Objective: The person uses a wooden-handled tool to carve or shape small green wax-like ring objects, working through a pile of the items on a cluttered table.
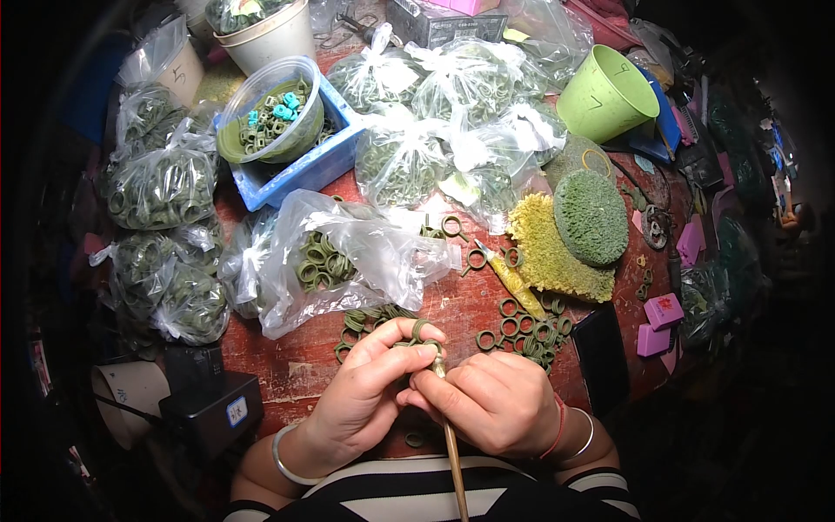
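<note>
Ring (416, 331) in left hand (365, 381), 2 handwritten marks (597, 104) on green bucket (584, 85)

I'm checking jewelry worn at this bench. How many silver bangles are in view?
2: one silver bangle on the left wrist, another silver bangle on the right wrist. The striped sleeves may hide more.

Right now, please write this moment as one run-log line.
left hand: holds green ring; right hand: holds brown rod; nearby: loose green rings, open clear bag
</note>
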Tool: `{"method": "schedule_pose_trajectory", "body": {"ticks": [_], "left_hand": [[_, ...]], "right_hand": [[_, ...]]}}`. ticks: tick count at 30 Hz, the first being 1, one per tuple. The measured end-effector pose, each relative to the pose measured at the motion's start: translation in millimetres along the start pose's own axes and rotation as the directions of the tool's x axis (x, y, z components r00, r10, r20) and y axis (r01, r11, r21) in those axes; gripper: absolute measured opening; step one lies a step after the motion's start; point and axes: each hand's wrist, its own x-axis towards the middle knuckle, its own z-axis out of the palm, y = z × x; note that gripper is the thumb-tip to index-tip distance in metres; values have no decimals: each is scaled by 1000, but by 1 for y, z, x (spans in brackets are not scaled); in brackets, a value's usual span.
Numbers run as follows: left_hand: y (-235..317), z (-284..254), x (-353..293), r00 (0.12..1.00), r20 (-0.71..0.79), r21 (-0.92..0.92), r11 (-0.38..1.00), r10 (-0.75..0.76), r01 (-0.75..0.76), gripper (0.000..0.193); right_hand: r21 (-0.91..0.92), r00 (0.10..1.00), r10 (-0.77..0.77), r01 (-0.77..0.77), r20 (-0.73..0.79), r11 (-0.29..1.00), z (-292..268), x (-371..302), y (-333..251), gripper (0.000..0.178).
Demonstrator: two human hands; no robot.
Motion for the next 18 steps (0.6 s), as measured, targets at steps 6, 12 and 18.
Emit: {"method": "schedule_pose_trajectory", "body": {"ticks": [6,12,18], "left_hand": [[0,0,0,1000,0,-7,1000,0,0,18],[0,1,0,1000,-18,-7,1000,3,-3,19],[0,1,1,1000,-23,0,1000,1,-1,19]], "right_hand": [[-4,1000,-5,5,-14,1000,2,-1,0,19],[-6,1000,-2,2,-6,1000,1,-1,0,19],[-9,1000,-12,12,-22,1000,3,-1,1,19]]}}
